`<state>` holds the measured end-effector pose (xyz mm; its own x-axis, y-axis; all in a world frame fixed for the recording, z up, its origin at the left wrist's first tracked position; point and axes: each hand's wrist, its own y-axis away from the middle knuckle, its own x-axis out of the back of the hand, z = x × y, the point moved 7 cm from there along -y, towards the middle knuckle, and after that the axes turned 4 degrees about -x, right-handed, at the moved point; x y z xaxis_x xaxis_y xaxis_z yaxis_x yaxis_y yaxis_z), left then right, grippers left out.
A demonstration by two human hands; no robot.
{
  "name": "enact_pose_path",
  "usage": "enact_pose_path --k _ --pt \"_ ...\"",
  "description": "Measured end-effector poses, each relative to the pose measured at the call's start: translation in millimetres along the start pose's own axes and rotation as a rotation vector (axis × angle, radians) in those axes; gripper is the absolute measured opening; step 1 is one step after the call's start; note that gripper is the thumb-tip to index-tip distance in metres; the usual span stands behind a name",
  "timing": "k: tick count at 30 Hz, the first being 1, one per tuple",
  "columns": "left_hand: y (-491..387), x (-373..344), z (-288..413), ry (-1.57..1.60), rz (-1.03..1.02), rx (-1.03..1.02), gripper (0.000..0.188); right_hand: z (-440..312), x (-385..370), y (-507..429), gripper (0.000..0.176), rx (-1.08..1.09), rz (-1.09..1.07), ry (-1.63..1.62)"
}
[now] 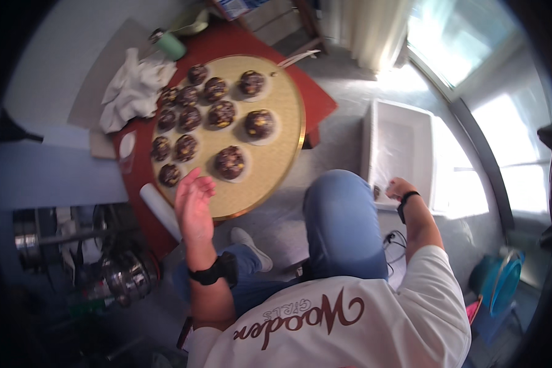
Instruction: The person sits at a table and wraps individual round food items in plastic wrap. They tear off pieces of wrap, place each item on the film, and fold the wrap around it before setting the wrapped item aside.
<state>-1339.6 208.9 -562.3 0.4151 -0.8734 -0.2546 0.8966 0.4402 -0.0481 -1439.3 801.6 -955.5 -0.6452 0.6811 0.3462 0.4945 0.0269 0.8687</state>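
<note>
My left hand [195, 202], palm inward and fingers slightly bent, is raised over the near edge of a round, gold-coloured board [276, 161] and shows nothing in it. Several dark, chunky balls with yellow bits sit on the board; the nearest to my left hand are one ball [230, 163] on a pale disc and a smaller ball [169, 175]. My right hand [400, 187] is over the near end of a white rectangular tub [402, 108], its fingers curled. Close by its fingertips is a small dark object [376, 192]. Whether my right hand holds anything cannot be seen.
The board rests on a red table [319, 103]. Around it are a crumpled white cloth [135, 89], a green bottle [169, 44] and a white roll [158, 207]. A cable [395, 239] lies near my right knee. A teal container [494, 280] stands at lower right.
</note>
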Motion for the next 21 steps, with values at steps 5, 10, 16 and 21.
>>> enact_pose_path --k 5,10,16,21 --pt "-5 3 8 -0.322 0.120 -0.135 0.029 12 1 -16 0.046 -0.099 -0.114 0.477" --pt "-10 3 7 -0.346 0.125 -0.163 0.023 24 8 -14 0.086 -0.261 -0.124 0.378" --pt "-9 11 19 -0.353 0.133 -0.224 0.024 5 36 -19 0.065 0.087 0.225 0.161" --pt "-5 68 59 -0.574 0.277 -0.401 0.027 -64 48 24 0.045 0.385 0.248 -0.052"
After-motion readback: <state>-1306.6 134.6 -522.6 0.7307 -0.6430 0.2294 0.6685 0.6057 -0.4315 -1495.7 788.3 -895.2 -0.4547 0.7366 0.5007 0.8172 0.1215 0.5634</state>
